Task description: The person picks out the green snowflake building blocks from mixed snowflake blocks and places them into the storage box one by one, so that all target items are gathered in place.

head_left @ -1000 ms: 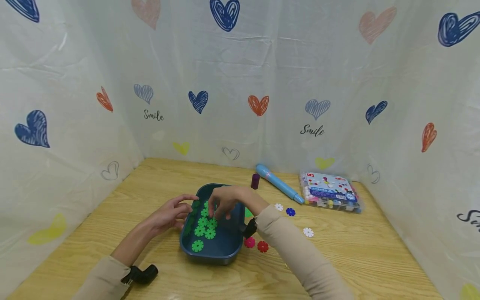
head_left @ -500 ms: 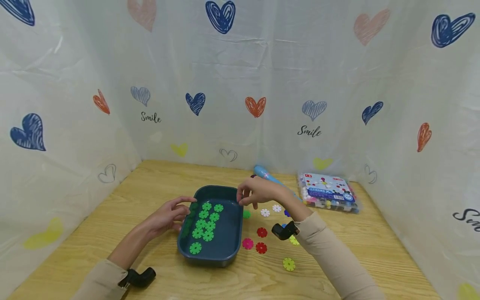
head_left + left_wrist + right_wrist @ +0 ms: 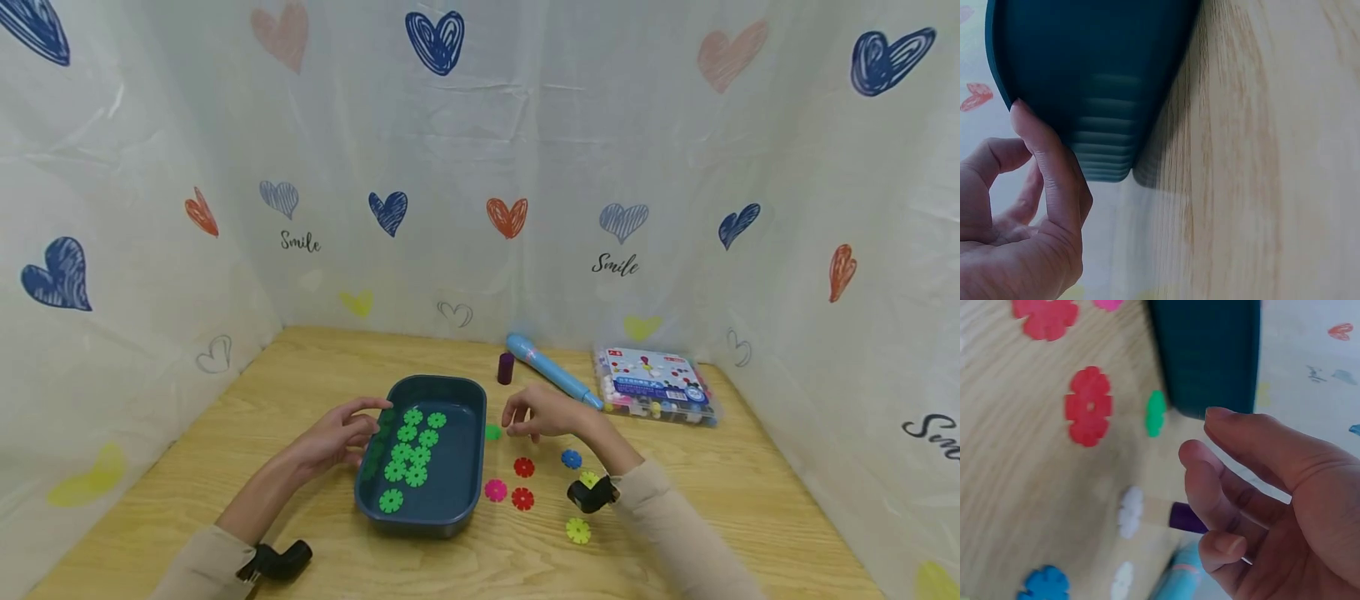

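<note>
A dark blue tray (image 3: 455, 492) stands on the table with several green flower-shaped discs (image 3: 402, 452) lying in its left half. My left hand (image 3: 335, 433) is at the tray's left side; in the left wrist view a fingertip touches the rim while other fingers bend loosely. Right of the tray, my right hand (image 3: 543, 412) hovers near a single green disc (image 3: 1155, 414) on the table. Its thumb and fingers are bent and apart, with nothing between them in the right wrist view.
Red discs (image 3: 523, 467), a pink disc (image 3: 496, 490), a blue disc (image 3: 572, 459) and yellow discs (image 3: 578, 531) lie to the right; white discs (image 3: 1130, 511) are by the right hand. Behind stand a purple cylinder (image 3: 506, 368), a light-blue microphone-shaped object (image 3: 555, 372) and a clear box (image 3: 657, 387).
My right hand has moved from inside the tray, over its right rim, and down towards the green disc on the table. An additional green disc shows in the tray. The left hand stays at the rim.
</note>
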`<state>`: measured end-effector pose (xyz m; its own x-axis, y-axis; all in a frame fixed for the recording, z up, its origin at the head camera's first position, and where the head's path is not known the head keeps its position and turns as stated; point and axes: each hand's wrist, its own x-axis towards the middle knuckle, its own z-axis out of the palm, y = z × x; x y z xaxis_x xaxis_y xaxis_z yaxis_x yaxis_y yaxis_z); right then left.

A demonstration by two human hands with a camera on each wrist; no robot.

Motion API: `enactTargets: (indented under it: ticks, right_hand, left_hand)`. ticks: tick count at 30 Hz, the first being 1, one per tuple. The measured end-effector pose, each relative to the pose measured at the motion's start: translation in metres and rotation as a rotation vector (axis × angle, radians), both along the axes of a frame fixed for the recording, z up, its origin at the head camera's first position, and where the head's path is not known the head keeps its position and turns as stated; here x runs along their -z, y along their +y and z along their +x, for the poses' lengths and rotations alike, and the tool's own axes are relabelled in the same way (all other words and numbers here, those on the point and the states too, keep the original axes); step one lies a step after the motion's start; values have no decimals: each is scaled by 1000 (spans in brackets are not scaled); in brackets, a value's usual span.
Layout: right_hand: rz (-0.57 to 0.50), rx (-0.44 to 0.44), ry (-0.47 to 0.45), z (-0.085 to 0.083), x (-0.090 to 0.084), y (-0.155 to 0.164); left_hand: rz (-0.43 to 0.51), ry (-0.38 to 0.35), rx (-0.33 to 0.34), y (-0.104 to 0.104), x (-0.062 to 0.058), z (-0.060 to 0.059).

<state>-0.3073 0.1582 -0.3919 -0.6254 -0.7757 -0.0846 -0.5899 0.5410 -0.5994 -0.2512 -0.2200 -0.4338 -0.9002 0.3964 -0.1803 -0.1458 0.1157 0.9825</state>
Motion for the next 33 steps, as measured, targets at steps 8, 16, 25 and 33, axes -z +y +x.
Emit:
enactTargets:
  ticks: [8,16,25,33]
  right_hand:
    - [16,74,7,-2,22,4]
    - [19,101,23,1,32,1]
    - [45,144,31,-2,32,-13]
    - [101,148,144,-7,30,-26]
  left_hand:
    - [4,7,9,1,0,-1]
    - [-4,15,-1,0,2,0]
    - [-24,13,-17,0,2,4]
    - [-20,15,-11,1,0,2]
